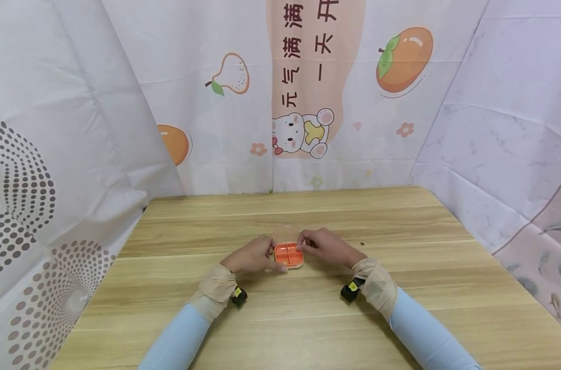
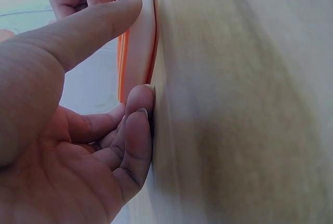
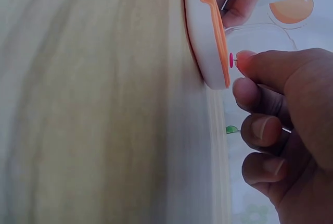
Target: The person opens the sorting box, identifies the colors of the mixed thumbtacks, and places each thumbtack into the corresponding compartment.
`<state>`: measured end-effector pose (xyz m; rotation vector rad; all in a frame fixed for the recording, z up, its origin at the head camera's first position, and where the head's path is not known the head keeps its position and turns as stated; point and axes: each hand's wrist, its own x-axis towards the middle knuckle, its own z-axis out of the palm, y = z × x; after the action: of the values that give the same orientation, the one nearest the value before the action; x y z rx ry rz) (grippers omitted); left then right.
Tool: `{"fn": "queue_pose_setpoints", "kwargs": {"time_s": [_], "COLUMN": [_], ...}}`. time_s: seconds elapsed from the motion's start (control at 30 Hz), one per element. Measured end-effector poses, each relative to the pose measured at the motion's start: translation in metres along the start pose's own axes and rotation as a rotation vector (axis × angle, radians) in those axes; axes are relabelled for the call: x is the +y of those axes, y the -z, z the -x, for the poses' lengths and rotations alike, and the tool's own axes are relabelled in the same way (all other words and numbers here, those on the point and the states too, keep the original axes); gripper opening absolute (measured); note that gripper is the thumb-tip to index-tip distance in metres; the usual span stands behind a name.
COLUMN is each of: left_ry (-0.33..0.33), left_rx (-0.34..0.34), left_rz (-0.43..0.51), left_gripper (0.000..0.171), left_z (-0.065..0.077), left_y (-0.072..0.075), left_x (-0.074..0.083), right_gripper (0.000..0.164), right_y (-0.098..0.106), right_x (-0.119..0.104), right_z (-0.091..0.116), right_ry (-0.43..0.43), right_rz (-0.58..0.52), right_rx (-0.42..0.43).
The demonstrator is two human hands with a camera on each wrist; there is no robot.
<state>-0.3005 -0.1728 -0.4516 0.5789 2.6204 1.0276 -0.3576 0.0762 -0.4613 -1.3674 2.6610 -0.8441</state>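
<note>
A small orange-and-white box with four compartments lies on the table, its see-through lid folded back on the far side. My left hand grips the box, thumb along the near edge and fingers curled at the left side; in the left wrist view the thumb lies across the white wall. At the right, my right hand reaches over the rim. In the right wrist view, its thumb and forefinger pinch a tiny stud by its thin pin, the pink-red flat head facing the box.
The wood-grain table spreads around the box. A tiny dark bit lies right of the right hand. A printed white curtain hangs behind the far edge, with more cloth at both sides. Each wrist wears a small black camera.
</note>
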Motion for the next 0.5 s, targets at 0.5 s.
{"fn": "queue_pose_setpoints", "kwargs": {"time_s": [0.5], "left_ry": [-0.014], "left_rx": [0.012], "left_rz": [-0.023], "left_gripper": [0.054], "left_z": [-0.0008], "left_y": [-0.0012], "left_x": [-0.0017], "right_gripper": [0.008], "right_y": [-0.0052], "right_x": [0.0015], "right_z": [-0.0012], "right_ry": [-0.004], "right_rz": [0.039], "right_rx": [0.016]}}
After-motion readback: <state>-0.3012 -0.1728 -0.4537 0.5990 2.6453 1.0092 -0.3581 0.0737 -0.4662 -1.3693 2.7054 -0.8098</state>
